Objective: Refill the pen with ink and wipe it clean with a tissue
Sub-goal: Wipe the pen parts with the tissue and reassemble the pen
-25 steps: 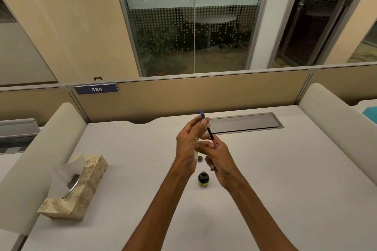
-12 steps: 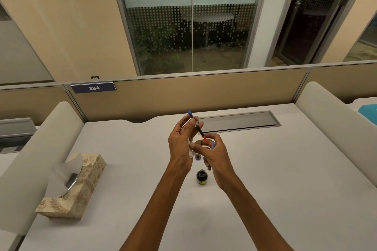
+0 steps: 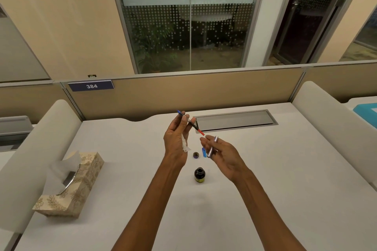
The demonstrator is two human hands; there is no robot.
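My left hand (image 3: 177, 140) holds the thin inner part of the pen (image 3: 193, 126) between its fingertips; it has a blue tip at the upper left, a dark middle and a red end at the lower right. A scrap of white tissue (image 3: 185, 145) is tucked in the same hand. My right hand (image 3: 222, 154) holds the silver pen barrel (image 3: 212, 147), a short way off the red end. A small dark ink bottle (image 3: 199, 174) stands uncapped on the desk below both hands. Its cap (image 3: 195, 155) lies beside a small blue piece (image 3: 204, 152).
A patterned tissue box (image 3: 71, 187) with a tissue sticking up sits at the left on the white desk (image 3: 285, 189). A metal cable hatch (image 3: 234, 121) lies at the back. Padded dividers flank both sides; a partition with the sign 384 (image 3: 91, 86) stands behind.
My hands have come apart: the right hand has drawn away to the lower right with the silver barrel, leaving the inner part in the left hand. The head has moved a little.
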